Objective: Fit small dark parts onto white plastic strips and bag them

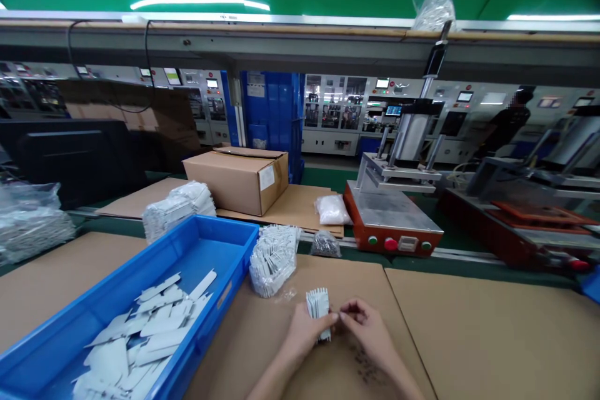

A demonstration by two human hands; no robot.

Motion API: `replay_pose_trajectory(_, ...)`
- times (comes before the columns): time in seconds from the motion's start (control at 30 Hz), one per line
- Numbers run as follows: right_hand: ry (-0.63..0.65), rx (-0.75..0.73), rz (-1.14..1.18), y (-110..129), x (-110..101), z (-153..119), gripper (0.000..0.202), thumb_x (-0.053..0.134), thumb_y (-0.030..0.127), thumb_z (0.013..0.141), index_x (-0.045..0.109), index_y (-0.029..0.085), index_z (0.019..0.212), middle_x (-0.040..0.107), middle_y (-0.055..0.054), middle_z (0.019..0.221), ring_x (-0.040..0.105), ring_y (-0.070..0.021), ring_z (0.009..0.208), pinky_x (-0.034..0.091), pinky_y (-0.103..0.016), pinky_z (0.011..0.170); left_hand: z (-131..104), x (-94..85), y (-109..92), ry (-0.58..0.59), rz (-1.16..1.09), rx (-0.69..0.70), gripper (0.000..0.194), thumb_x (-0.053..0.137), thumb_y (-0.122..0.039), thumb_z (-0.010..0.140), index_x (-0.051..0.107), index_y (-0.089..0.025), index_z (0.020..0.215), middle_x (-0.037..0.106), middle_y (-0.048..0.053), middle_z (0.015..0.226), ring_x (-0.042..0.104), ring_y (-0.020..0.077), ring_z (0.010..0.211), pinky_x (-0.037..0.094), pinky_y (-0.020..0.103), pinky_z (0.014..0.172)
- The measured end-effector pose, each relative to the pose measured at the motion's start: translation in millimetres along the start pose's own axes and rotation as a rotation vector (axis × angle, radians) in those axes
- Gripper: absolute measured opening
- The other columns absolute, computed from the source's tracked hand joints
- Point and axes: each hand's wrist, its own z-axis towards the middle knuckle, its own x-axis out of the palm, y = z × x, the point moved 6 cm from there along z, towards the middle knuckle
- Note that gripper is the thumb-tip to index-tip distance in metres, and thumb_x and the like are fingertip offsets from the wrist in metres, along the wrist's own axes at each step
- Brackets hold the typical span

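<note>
While the left hand grips white pieces, the right hand sits beside them, its grip unclear.

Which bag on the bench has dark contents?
The small clear bag, left of both presses and just in front of the white-filled bag. Its contents look dark grey; the other bags on the bench look white.

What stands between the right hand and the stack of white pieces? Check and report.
The left hand holds the stack of white pieces, and its thumb lies across it toward the right hand, partly in the way. Nothing else visible stands between them.
</note>
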Motion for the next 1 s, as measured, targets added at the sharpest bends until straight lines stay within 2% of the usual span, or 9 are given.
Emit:
replay_pose_trajectory(0.13, 0.038, 0.019, 0.103, -1.2, 8.4, -2.5, 0.022, 0.068, 0.033, 0.058, 0.055, 0.016, 0.067, 0.061, -0.002, 0.065, 0.059, -0.0166, 0.060, 0.047, -0.027, 0.060, 0.6, 1.0, 0.3, 0.014, 0.005, 0.030, 0.023, 0.070, -0.025, 0.050, 0.056, -0.010, 0.060, 0.058, 0.001, 0.049, 0.050, 0.0113, 0.046, 0.040, 0.021, 0.046)
replay_pose_trajectory(0.3, 0.057, 0.000, 0.149, 2.0, 10.0, -4.5, 0.020, 0.068, 0.029, 0.060, 0.056, 0.017, 0.071, 0.062, -0.003, 0.071, 0.059, -0.0165, 0.066, 0.048, -0.027, 0.064, 3.3, -6.1, -0.2, -0.039, -0.007, 0.050, 0.024, 0.072, -0.024, 0.048, 0.058, -0.010, 0.061, 0.058, 0.000, 0.052, 0.051, 0.0120, 0.050, 0.041, 0.021, 0.049)
replay_pose_trajectory(0.5, 0.099, -0.092, 0.032, 15.9, 15.6, -8.5, 0.021, 0.062, 0.035, 0.067, 0.065, 0.017, 0.077, 0.063, -0.008, 0.083, 0.059, -0.0210, 0.079, 0.049, -0.029, 0.070, 0.7, -2.6, -5.4, 0.011, -0.060, 0.102, 0.020, 0.070, -0.023, 0.052, 0.058, -0.009, 0.061, 0.057, 0.001, 0.054, 0.050, 0.0104, 0.052, 0.039, 0.019, 0.048)
replay_pose_trajectory(0.73, 0.112, -0.063, -0.031, 13.3, 13.9, -7.9, 0.023, 0.061, 0.037, 0.067, 0.066, 0.017, 0.076, 0.066, -0.006, 0.075, 0.061, -0.0203, 0.071, 0.049, -0.028, 0.067, -6.0, 4.1, -1.3, 0.062, -0.221, 0.001, 0.026, 0.070, -0.024, 0.054, 0.056, -0.010, 0.071, 0.056, 0.001, 0.050, 0.052, 0.0117, 0.044, 0.043, 0.024, 0.046)
replay_pose_trajectory(0.83, 0.054, -0.119, -0.083, 17.0, 10.1, -8.0, 0.023, 0.058, 0.038, 0.069, 0.065, 0.017, 0.073, 0.064, -0.006, 0.074, 0.060, -0.0203, 0.072, 0.048, -0.027, 0.067, -11.8, 6.0, -7.0, 0.046, -0.271, -0.007, 0.028, 0.070, -0.026, 0.054, 0.054, -0.011, 0.071, 0.057, 0.001, 0.052, 0.053, 0.0120, 0.046, 0.045, 0.025, 0.048)
replay_pose_trajectory(0.93, -0.041, -0.187, -0.108, 23.3, 4.7, -8.4, 0.022, 0.055, 0.037, 0.071, 0.063, 0.017, 0.071, 0.061, -0.006, 0.076, 0.058, -0.0198, 0.074, 0.047, -0.025, 0.066, -16.6, 10.8, -7.4, 0.051, -0.387, -0.105, 0.030, 0.067, -0.030, 0.058, 0.051, -0.013, 0.076, 0.061, 0.003, 0.061, 0.058, 0.0145, 0.051, 0.048, 0.029, 0.053)
replay_pose_trajectory(1.0, -0.047, -0.192, -0.097, 24.2, 4.4, -8.3, 0.021, 0.055, 0.037, 0.072, 0.063, 0.017, 0.070, 0.061, -0.006, 0.075, 0.057, -0.0193, 0.072, 0.046, -0.025, 0.066, -17.1, 13.2, -4.9, 0.063, -0.453, -0.162, 0.028, 0.063, -0.030, 0.061, 0.050, -0.015, 0.081, 0.062, 0.004, 0.065, 0.059, 0.0166, 0.054, 0.048, 0.031, 0.054)
